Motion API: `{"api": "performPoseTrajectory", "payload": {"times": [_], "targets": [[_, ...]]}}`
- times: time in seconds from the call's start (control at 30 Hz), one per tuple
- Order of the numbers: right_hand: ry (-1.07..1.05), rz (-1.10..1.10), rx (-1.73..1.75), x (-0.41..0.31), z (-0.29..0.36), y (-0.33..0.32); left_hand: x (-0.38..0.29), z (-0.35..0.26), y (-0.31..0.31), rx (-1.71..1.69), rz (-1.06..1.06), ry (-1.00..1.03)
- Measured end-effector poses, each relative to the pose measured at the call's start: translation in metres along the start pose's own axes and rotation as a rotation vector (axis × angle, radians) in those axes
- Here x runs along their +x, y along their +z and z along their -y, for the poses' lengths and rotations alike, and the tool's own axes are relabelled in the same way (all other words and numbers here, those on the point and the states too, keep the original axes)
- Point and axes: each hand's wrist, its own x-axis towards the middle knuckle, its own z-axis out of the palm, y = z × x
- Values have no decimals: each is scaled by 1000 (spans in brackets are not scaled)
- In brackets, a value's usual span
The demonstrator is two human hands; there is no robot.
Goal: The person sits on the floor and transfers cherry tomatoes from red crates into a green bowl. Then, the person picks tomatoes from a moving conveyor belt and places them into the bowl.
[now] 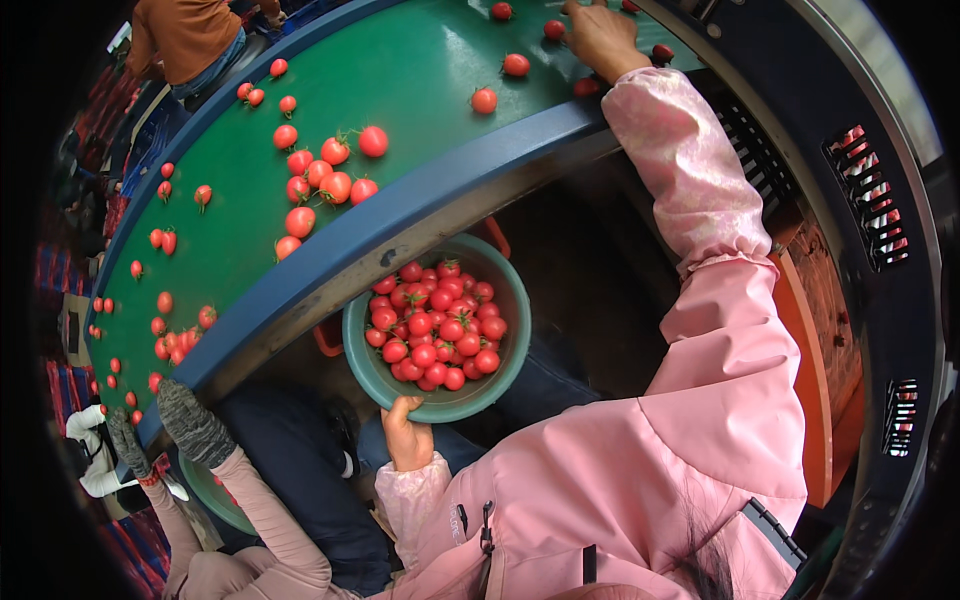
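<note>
My left hand (409, 437) grips the near rim of a round green plastic basin (352, 375), its thumb over the edge. Many red tomatoes (441, 298), some with green stems, fill much of the basin, which sits at my lap beside the belt's edge. Out over the green conveyor belt (420, 67) reaches my right hand (604, 37), fingers pointing away from me, beside a small tomato (554, 30). Its fingertips are cut off at the top of the picture, so whether it holds anything cannot be told. More tomatoes (335, 187) lie loose and in clusters along the belt.
A blue metal rail (450, 172) edges the belt. At the lower left, a co-worker's gloved hands (193, 424) are at the rail, near another green basin (214, 491). Across the belt sits a person in brown (187, 37). An orange crate (802, 375) stands right of my arm.
</note>
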Motion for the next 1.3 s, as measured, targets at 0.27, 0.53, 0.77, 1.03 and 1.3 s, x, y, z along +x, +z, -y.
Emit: {"api": "performPoseTrajectory", "payload": {"times": [0.27, 0.53, 0.77, 1.03, 1.3], "targets": [[-24, 439, 409, 33, -53, -1, -9, -10, 23, -20, -1, 30], [-326, 470, 765, 47, -2, -1, -10, -10, 20, -23, -21, -2], [-243, 356, 410, 36, 6, -12, -15, -12, 22, -39, -44, -1], [-632, 541, 381, 33, 56, 9, -11, -12, 21, -25, -29, -5], [-896, 580, 1196, -99, 95, -91, -12, -8, 15, -28, -80, 5]]}}
